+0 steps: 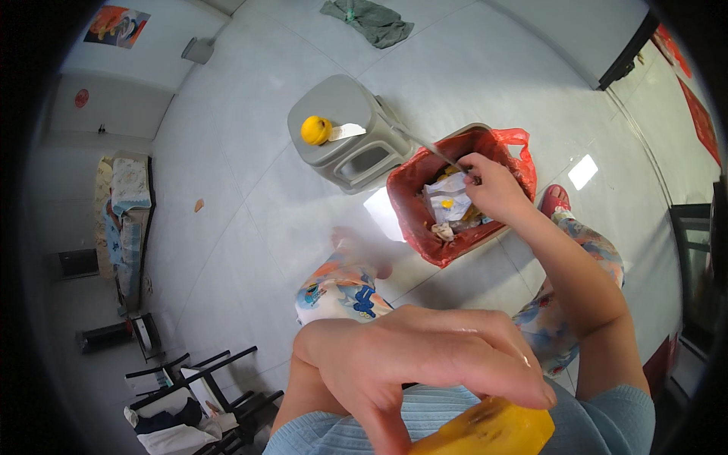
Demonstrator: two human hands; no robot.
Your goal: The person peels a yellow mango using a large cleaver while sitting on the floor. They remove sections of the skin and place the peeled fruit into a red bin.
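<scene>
Close to the camera at the bottom, my left hand (pixel 421 364) is shut on a piece of yellow fruit (pixel 489 426) with wet-looking flesh and a dark brown patch. My right hand (pixel 495 187) is over a waste bin lined with a red plastic bag (pixel 412 227). It grips a long thin knife (pixel 435 149), seen nearly edge-on, whose blurred blade points toward a grey plastic stool (pixel 341 96). Crumpled white paper (pixel 449 199) and yellow scraps lie inside the bin. A round yellow fruit (pixel 316 131) sits on the stool, beside a white patch that may be paper or glare.
My legs in patterned trousers (pixel 341 290) flank the bin. A grey cloth (pixel 372 23) lies on the tiled floor (pixel 256 136), and a small orange-brown scrap (pixel 199 205) is farther left. A black-framed chair (pixel 210 375) holds clothing at lower left. A bed (pixel 128 227) stands beyond.
</scene>
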